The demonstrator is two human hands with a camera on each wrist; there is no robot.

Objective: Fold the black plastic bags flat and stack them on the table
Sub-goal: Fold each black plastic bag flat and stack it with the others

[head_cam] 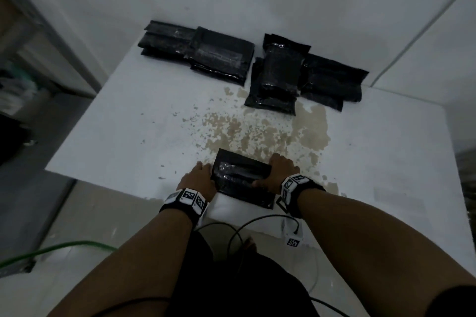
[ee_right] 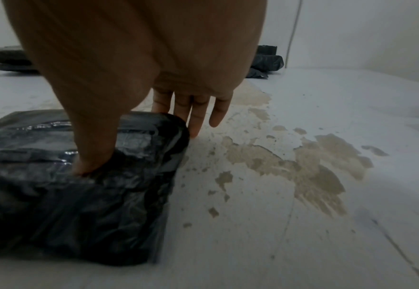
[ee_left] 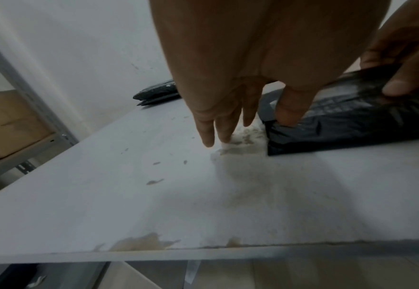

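A folded black plastic bag (head_cam: 242,177) lies at the near edge of the white table (head_cam: 123,123). My left hand (head_cam: 204,174) is at its left side, the thumb (ee_left: 287,111) pressing the bag's edge (ee_left: 352,125) and the straight fingers (ee_left: 218,127) pointing down at the table beside it. My right hand (head_cam: 277,171) is at the right side, its thumb (ee_right: 91,156) pressed into the top of the bag (ee_right: 79,205) and its straight fingers (ee_right: 198,115) along the right edge. Two piles of folded black bags lie at the back, one on the left (head_cam: 198,54) and one on the right (head_cam: 296,77).
A brown worn patch (head_cam: 257,131) covers the middle of the table. A metal shelf holding a cardboard box (ee_left: 7,125) stands to the left. Cables (head_cam: 231,234) and a green hose (head_cam: 51,249) lie on the floor below the near edge. White walls close the back and right.
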